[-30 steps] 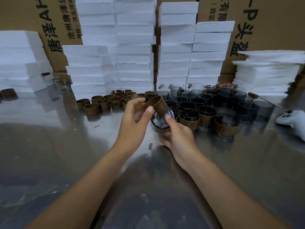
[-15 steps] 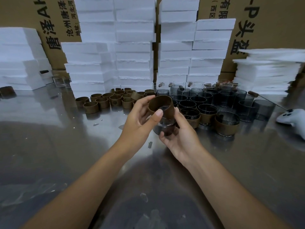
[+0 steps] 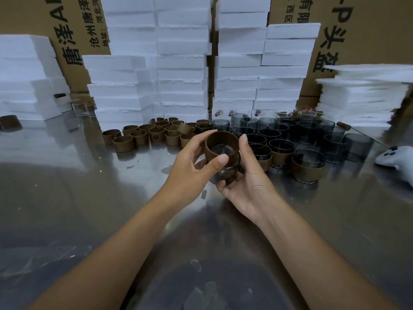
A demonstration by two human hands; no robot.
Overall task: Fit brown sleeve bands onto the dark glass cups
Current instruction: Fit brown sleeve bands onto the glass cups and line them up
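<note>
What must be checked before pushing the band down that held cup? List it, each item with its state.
1. Cup grip: the right hand holds the dark glass cup low down: ok.
2. Band grip: the left hand pinches the brown sleeve band: ok.
3. Band ringed round the cup's mouth: ok.
4. Band level on its far side: cannot tell, fingers hide it.
5. Band as low as on the finished cups: not ok, it sits at the rim, lower glass bare.
</note>
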